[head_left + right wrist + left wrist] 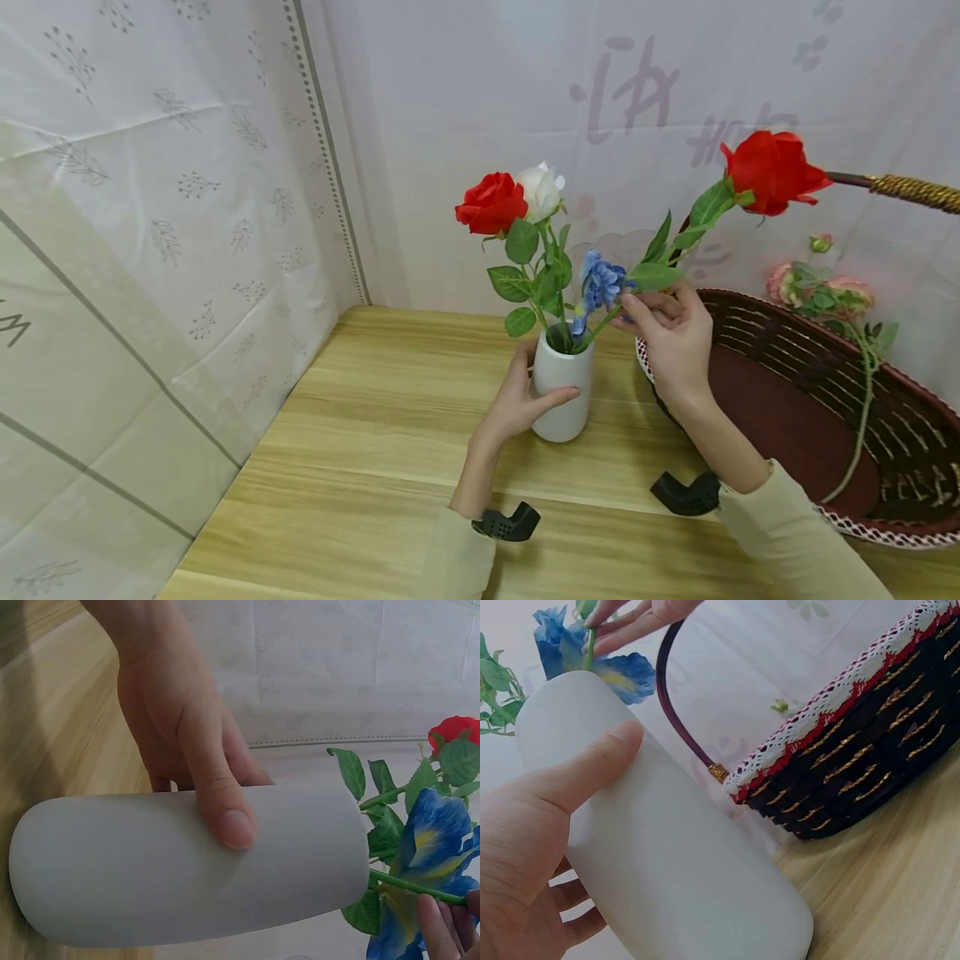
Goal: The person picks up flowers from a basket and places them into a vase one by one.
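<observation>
A white vase [562, 400] stands on the wooden table, and my left hand [522, 398] grips its left side, thumb across the front. In it are a red rose [492, 204], a white rose [541, 192] and a blue flower [602, 282] low at the mouth. My right hand [678, 342] pinches the green stem [416, 886] of another red rose [776, 172], which leans far to the right. That stem's lower end is inside the vase mouth. The left wrist view shows the left thumb [592, 769] lying along the vase wall.
To the right stands a dark woven basket [787, 400] with white lace trim and an arched handle [911, 190]. Pink flowers [825, 292] on a long stem lean inside it. Patterned white cloth [187, 208] hangs behind and at the left of the table.
</observation>
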Tool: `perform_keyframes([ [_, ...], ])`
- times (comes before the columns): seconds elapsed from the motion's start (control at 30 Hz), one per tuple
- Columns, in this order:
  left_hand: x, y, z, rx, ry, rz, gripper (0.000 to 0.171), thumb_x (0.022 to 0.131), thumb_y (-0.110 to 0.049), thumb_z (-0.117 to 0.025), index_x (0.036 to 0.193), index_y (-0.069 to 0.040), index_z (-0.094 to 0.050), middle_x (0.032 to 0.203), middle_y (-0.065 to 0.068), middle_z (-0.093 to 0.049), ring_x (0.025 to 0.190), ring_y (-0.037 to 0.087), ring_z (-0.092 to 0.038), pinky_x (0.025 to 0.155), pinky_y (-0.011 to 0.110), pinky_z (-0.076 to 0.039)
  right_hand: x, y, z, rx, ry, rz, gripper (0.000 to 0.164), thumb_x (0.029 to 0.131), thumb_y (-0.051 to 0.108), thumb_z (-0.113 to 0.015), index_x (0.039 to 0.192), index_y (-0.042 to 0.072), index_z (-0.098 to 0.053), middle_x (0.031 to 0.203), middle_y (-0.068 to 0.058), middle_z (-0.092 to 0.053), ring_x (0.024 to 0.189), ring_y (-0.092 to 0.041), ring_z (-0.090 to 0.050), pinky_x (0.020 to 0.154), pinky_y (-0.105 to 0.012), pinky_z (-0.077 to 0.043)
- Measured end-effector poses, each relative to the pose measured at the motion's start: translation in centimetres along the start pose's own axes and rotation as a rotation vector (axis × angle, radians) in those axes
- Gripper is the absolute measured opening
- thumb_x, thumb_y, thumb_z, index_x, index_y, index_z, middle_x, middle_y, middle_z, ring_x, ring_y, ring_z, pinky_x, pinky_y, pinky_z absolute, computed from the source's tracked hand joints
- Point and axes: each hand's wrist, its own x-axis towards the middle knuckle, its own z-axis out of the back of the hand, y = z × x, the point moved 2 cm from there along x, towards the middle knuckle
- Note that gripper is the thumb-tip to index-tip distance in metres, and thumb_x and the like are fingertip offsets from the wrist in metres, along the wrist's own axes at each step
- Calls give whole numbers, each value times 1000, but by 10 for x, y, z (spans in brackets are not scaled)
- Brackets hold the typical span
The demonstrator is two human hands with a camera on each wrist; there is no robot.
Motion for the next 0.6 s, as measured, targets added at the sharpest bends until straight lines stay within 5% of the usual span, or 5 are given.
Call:
perform_keyframes([
  [0.27,0,0,1,12,-6,7,84,87,-36,-81,151,-13,-32,139,4,-48,123,19,-52,102,45,-44,-4,-11,-4,-18,-4,-39,17,93,-8,-67,107,-3,-58,86,-12,-70,76,-22,-72,74,-39,-60],
  [0.6,0,0,0,22,-15,-2,84,87,-34,-82,151,-12,-32,140,5,-48,125,18,-51,104,45,-42,-5,-17,-7,-95,3,-59,24,93,-8,-65,112,6,-63,87,-4,-72,79,-17,-72,73,-32,-59],
])
